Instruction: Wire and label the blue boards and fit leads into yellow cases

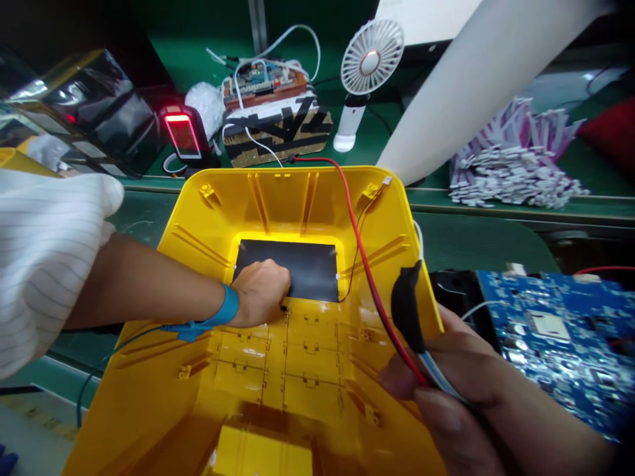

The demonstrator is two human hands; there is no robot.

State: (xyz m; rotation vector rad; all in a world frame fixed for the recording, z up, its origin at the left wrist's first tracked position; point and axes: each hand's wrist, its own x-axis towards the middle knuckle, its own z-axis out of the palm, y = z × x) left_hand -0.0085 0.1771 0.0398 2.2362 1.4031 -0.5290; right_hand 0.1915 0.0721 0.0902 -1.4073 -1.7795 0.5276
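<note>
A large yellow plastic housing lies open toward me on the green bench. My left hand, with a blue wrist strap, reaches inside it and presses with curled fingers on the lower left corner of a black rectangular panel set in its floor. My right hand grips a bundle of wires at the housing's right rim: a red wire, white wires and a black sleeve. A blue circuit board lies just right of that hand, outside the housing. The red wire runs up over the housing's back wall.
Behind the housing stand a small white fan, a taped cardboard box with electronics and a red-lit scanner. A pile of white and purple strips lies at the back right. Dark shiny bags sit at the back left.
</note>
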